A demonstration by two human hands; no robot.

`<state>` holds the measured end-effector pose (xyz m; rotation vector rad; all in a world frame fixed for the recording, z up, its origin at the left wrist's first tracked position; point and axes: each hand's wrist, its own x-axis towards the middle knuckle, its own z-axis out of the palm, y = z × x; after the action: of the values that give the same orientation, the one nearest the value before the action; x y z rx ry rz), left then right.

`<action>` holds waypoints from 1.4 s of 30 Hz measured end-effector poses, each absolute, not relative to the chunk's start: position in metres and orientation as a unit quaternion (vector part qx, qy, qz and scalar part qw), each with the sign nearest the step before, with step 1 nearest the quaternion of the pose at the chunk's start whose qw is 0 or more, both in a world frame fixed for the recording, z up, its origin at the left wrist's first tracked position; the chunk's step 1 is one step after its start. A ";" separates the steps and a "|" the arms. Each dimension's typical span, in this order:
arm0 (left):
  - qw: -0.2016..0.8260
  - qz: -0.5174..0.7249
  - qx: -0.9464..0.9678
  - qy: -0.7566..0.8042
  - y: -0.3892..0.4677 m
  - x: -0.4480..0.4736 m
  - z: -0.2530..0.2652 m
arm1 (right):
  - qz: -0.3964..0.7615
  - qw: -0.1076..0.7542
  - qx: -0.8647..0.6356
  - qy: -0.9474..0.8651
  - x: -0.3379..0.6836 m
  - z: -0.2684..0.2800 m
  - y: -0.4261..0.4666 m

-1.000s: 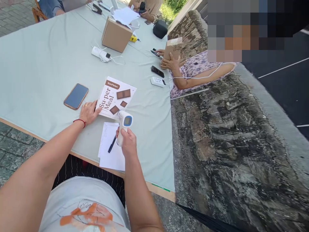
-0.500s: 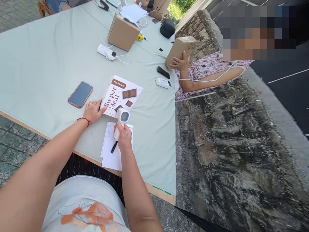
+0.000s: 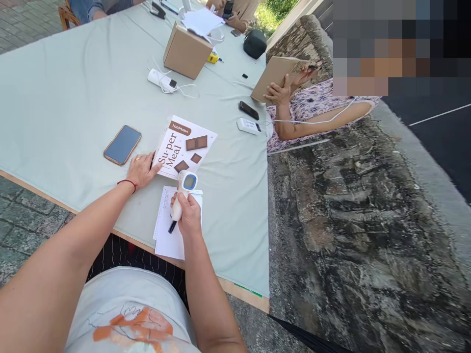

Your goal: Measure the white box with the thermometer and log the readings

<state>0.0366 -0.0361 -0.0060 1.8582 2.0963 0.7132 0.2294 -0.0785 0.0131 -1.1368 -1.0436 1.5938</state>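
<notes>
My right hand [image 3: 190,213] is wrapped round the handle of a white infrared thermometer [image 3: 178,208], whose blue-rimmed screen faces up at me. The thermometer's head is close to the near edge of a white and brown Su-per Meal box [image 3: 200,128]. At that box's left corner, my left hand [image 3: 142,171] grips the edge, thumb on the front and the other fingers partly hidden. Under the right hand lie white paper sheets [image 3: 167,245] with a black pen [image 3: 172,226] on them. A phone [image 3: 122,144] rests face up to the left of my left hand.
Farther back stand a cardboard box [image 3: 187,51] with papers on top and a black case [image 3: 255,44]. White devices [image 3: 162,80] with cables lie on the cloth-covered table [image 3: 73,108]. At the right edge a person holds a flat cardboard box [image 3: 275,78]; others sit at the far side.
My right hand has drawn the thermometer slightly toward me, away from the box. My left hand stays put. The person at the right has tilted their cardboard box, and their other hand now shows.
</notes>
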 end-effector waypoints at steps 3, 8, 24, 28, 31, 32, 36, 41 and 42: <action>0.125 0.244 0.639 0.719 -0.036 0.036 -0.005 | 0.621 0.459 -0.482 -0.413 0.247 0.022 -0.095; 0.115 0.243 0.642 0.718 -0.034 0.033 -0.004 | 0.606 0.473 -0.504 -0.394 0.273 0.039 -0.121; 0.112 0.237 0.645 0.718 -0.034 0.027 0.002 | 0.492 0.457 -0.580 -0.461 0.312 0.010 -0.119; 0.128 0.255 0.643 0.711 -0.035 0.026 0.001 | 0.256 0.357 -0.696 -0.568 0.341 -0.029 -0.092; 0.139 0.266 0.642 0.706 -0.036 0.028 0.002 | 0.179 0.277 -0.713 -0.619 0.361 -0.047 -0.081; 0.142 0.267 0.642 0.705 -0.036 0.028 0.003 | 0.159 0.266 -0.710 -0.632 0.365 -0.048 -0.080; 0.153 0.266 0.645 0.700 -0.037 0.030 0.005 | 0.055 0.320 -0.658 -0.679 0.355 -0.039 -0.083; 0.157 0.269 0.643 0.700 -0.038 0.032 0.004 | 0.151 0.312 -0.487 -0.801 0.312 -0.029 -0.076; 0.158 0.268 0.640 0.702 -0.038 0.032 0.004 | 0.164 0.288 -0.470 -0.818 0.306 -0.030 -0.072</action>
<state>0.0322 -0.0382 0.0040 1.8321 2.0092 0.7665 0.3059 -0.0717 -0.0300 -1.2547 -2.1854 0.4375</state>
